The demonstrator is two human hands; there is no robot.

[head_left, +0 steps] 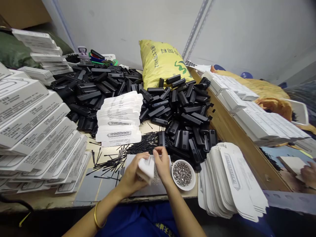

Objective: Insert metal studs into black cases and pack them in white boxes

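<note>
Just above the front edge of the table, my left hand (133, 174) is closed around a small white carton (146, 168), tilted with one end toward me. My right hand (161, 164) is right beside the carton, its fingers curled together; whatever they hold, if anything, is hidden. A black comb-like device (161, 138) lies just beyond my right fingertips. Under both hands is a grey mat (163, 189). A white bowl (194, 179) full of small metal pieces stands right of my right hand. Thin black sticks (140, 144) are heaped beyond my left hand.
Black devices (185, 98) pile up across the back, before a yellow sack (160, 64). Flattened white cartons lie mid-table (118, 131) and at right (227, 177). Filled-out boxes (37, 125) stack high at left. Past a wooden board (237, 144) is another person's hand (309, 174).
</note>
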